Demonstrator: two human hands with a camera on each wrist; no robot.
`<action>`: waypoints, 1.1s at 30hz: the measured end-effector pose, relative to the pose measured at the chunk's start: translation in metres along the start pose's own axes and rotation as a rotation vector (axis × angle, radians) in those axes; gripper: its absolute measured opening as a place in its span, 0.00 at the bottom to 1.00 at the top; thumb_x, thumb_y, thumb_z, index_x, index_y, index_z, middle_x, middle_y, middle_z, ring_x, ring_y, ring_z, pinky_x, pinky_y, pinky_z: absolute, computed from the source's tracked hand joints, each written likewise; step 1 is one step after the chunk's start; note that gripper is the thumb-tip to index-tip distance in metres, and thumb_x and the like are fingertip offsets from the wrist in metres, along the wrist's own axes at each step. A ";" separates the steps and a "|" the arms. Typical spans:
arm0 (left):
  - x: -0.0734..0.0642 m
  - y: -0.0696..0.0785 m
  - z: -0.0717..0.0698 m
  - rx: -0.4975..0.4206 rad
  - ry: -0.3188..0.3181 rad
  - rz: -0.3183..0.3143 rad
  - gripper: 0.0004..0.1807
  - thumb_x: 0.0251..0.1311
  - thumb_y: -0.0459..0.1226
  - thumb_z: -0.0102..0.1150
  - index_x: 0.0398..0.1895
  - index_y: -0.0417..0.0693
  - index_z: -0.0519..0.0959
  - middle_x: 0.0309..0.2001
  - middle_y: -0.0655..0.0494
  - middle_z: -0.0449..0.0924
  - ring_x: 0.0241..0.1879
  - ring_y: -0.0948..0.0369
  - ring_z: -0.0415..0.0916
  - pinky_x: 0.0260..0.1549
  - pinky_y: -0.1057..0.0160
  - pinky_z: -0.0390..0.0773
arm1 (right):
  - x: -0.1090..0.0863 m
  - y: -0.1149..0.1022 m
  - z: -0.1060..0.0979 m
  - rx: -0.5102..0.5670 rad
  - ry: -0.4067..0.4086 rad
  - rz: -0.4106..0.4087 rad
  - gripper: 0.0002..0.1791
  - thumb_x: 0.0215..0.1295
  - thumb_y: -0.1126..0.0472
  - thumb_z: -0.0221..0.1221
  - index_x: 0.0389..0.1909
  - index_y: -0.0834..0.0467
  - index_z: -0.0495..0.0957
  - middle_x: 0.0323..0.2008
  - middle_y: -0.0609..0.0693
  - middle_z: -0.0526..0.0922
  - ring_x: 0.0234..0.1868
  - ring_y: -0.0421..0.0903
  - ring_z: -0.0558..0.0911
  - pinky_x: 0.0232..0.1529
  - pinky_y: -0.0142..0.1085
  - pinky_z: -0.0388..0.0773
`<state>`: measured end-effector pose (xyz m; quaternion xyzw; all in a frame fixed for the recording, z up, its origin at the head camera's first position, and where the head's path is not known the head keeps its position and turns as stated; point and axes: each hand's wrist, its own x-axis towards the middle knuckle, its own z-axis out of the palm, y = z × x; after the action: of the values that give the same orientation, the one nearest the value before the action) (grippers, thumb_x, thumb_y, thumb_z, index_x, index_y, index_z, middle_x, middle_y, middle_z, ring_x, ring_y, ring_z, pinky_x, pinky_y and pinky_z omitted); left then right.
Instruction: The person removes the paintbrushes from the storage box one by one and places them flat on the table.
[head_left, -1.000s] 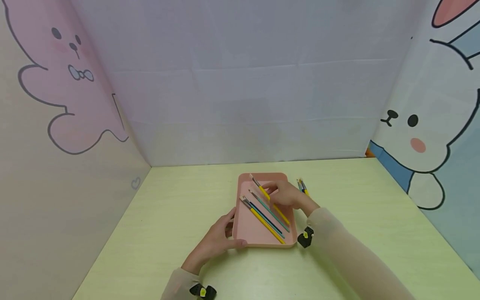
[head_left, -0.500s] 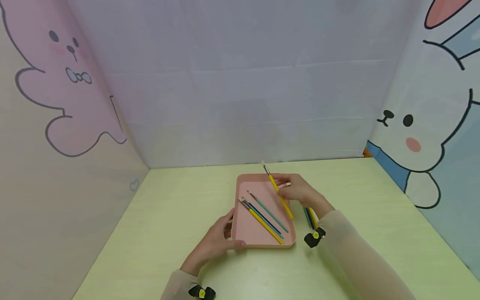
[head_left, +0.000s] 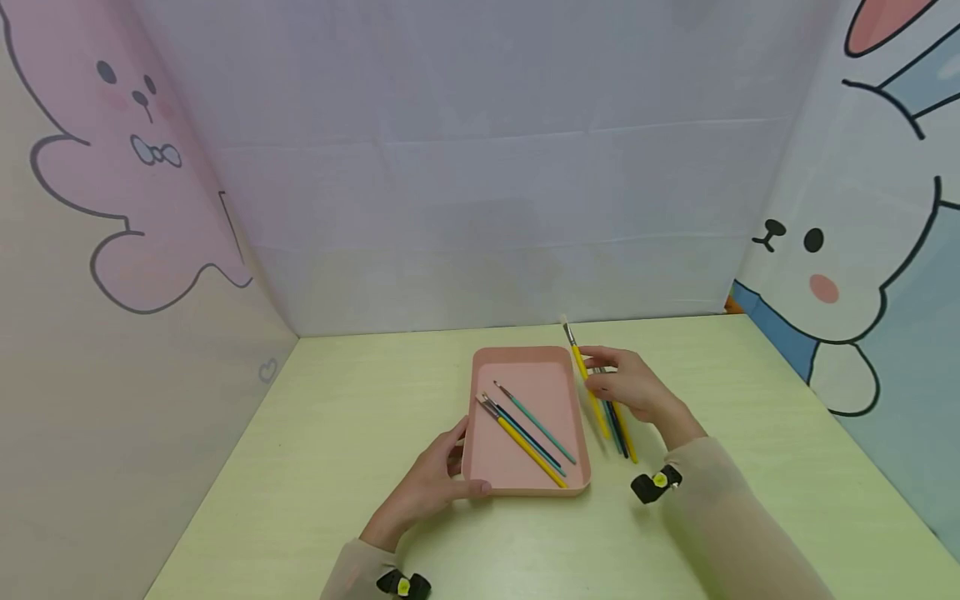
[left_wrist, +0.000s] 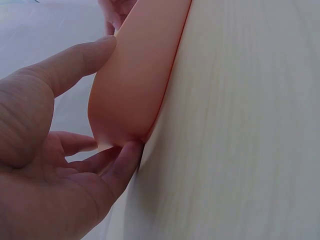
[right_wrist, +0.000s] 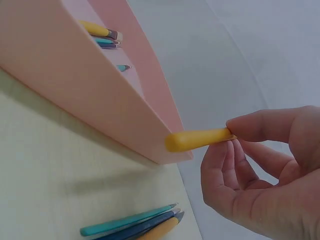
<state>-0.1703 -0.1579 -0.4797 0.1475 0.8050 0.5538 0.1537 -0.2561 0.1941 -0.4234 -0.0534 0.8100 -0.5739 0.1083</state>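
Observation:
A pink rectangular tray lies on the table. My left hand holds its near left corner, the thumb on the near side and the fingers on the left side, as the left wrist view shows. Beyond the tray's right side, my right hand pinches a yellow paintbrush between thumb and fingers, bristles pointing away. In the right wrist view the brush's rounded handle end hangs above the table. Several slim brushes stay in the tray, among them a yellow one and a teal one.
Beneath and beside my right hand a small group of brushes, teal, dark blue and yellow, lies on the pale table. A plain white sheet hangs behind the table. Side walls carry cartoon animals.
My right hand has lifted the yellow brush from the tray and carried it right, past the tray's edge, over the brushes on the table. My left hand stays on the tray corner.

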 end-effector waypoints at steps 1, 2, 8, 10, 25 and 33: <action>0.000 0.000 0.000 -0.001 0.000 0.000 0.63 0.57 0.38 0.82 0.88 0.49 0.47 0.79 0.44 0.62 0.71 0.46 0.73 0.68 0.51 0.78 | -0.001 0.002 -0.002 0.007 0.010 0.007 0.37 0.71 0.71 0.59 0.81 0.61 0.63 0.71 0.69 0.68 0.54 0.56 0.80 0.51 0.38 0.86; 0.000 0.000 0.000 -0.001 0.000 0.000 0.63 0.57 0.38 0.82 0.88 0.49 0.47 0.79 0.43 0.62 0.71 0.46 0.73 0.68 0.51 0.78 | -0.002 0.004 -0.003 0.011 0.018 0.013 0.37 0.72 0.72 0.59 0.81 0.61 0.63 0.71 0.69 0.68 0.55 0.57 0.80 0.52 0.39 0.86; 0.001 0.000 0.001 0.005 0.005 -0.008 0.63 0.57 0.38 0.82 0.88 0.50 0.48 0.79 0.44 0.62 0.71 0.46 0.73 0.68 0.51 0.79 | -0.007 0.014 -0.012 0.036 0.054 0.043 0.38 0.73 0.71 0.58 0.82 0.60 0.61 0.73 0.68 0.66 0.67 0.61 0.74 0.65 0.50 0.82; 0.001 0.000 0.001 0.011 0.009 -0.010 0.62 0.57 0.39 0.82 0.88 0.50 0.48 0.79 0.44 0.62 0.70 0.46 0.73 0.68 0.50 0.78 | -0.009 0.016 -0.015 0.046 0.067 0.049 0.38 0.74 0.71 0.58 0.83 0.60 0.60 0.73 0.68 0.66 0.67 0.62 0.74 0.66 0.52 0.81; 0.003 0.000 0.003 -0.002 0.012 -0.012 0.62 0.57 0.39 0.82 0.88 0.49 0.48 0.78 0.43 0.63 0.69 0.46 0.75 0.65 0.54 0.81 | -0.017 0.034 -0.030 0.054 0.140 0.121 0.40 0.74 0.69 0.59 0.84 0.58 0.58 0.75 0.69 0.64 0.66 0.60 0.74 0.63 0.45 0.84; 0.001 0.002 0.003 0.023 0.024 -0.027 0.63 0.57 0.41 0.82 0.88 0.49 0.48 0.78 0.43 0.64 0.69 0.46 0.75 0.66 0.52 0.80 | -0.018 0.045 -0.037 -0.009 0.149 0.138 0.38 0.73 0.70 0.59 0.82 0.61 0.60 0.73 0.71 0.66 0.65 0.63 0.76 0.58 0.41 0.87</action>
<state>-0.1702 -0.1543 -0.4791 0.1317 0.8149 0.5442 0.1499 -0.2461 0.2471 -0.4516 0.0449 0.8201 -0.5638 0.0865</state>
